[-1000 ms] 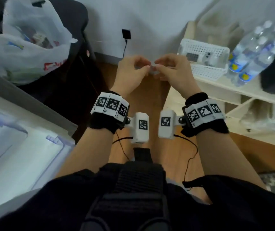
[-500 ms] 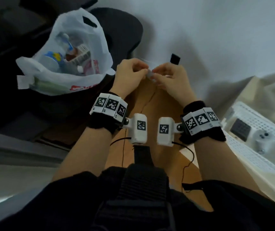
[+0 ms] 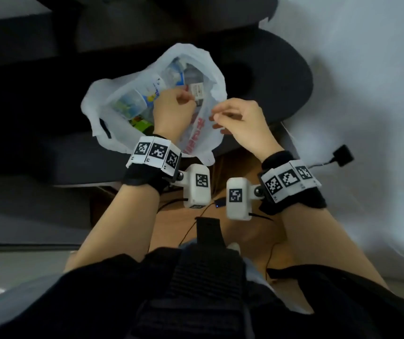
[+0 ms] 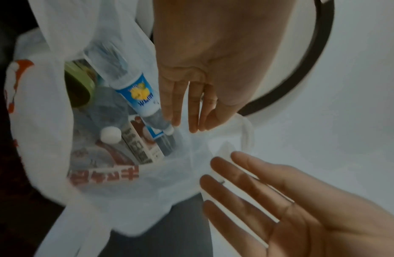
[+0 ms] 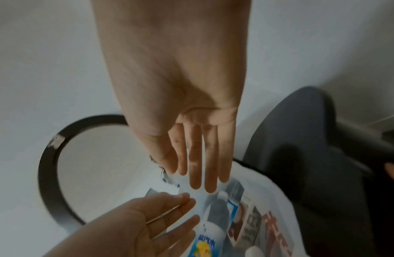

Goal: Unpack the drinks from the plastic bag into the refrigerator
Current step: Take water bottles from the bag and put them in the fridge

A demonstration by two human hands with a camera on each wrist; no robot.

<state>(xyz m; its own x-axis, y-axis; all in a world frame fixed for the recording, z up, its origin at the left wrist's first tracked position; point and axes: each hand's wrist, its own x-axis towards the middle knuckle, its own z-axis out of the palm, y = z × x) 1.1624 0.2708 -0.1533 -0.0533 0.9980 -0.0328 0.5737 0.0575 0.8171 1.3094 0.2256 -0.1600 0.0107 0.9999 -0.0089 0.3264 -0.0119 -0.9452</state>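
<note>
A white plastic bag (image 3: 197,139) with red print stands open on a dark chair. Inside lie a clear bottle with a blue and yellow label (image 3: 155,90) (image 4: 141,93) (image 5: 204,243), a brown and white carton (image 3: 197,91) (image 4: 143,144), a white-capped bottle (image 4: 110,135) and a green item (image 4: 79,85). My left hand (image 3: 174,107) (image 4: 187,113) reaches into the bag's mouth, fingers straight, tips beside the labelled bottle's neck, holding nothing. My right hand (image 3: 235,118) (image 4: 268,200) (image 5: 202,165) is at the bag's right rim, fingers straight, tips touching the plastic. No refrigerator is in view.
The dark chair seat (image 3: 281,77) bears the bag, with a black ring-shaped part (image 5: 46,165) beside it. A white wall (image 3: 367,69) runs along the right. Below the wrists is a wooden floor (image 3: 240,165), where a black plug (image 3: 342,155) lies on its cable.
The view swung left from the shelf to the bag. My hands, which were pinched together in front of me, have parted and moved to the bag's mouth with fingers straightened.
</note>
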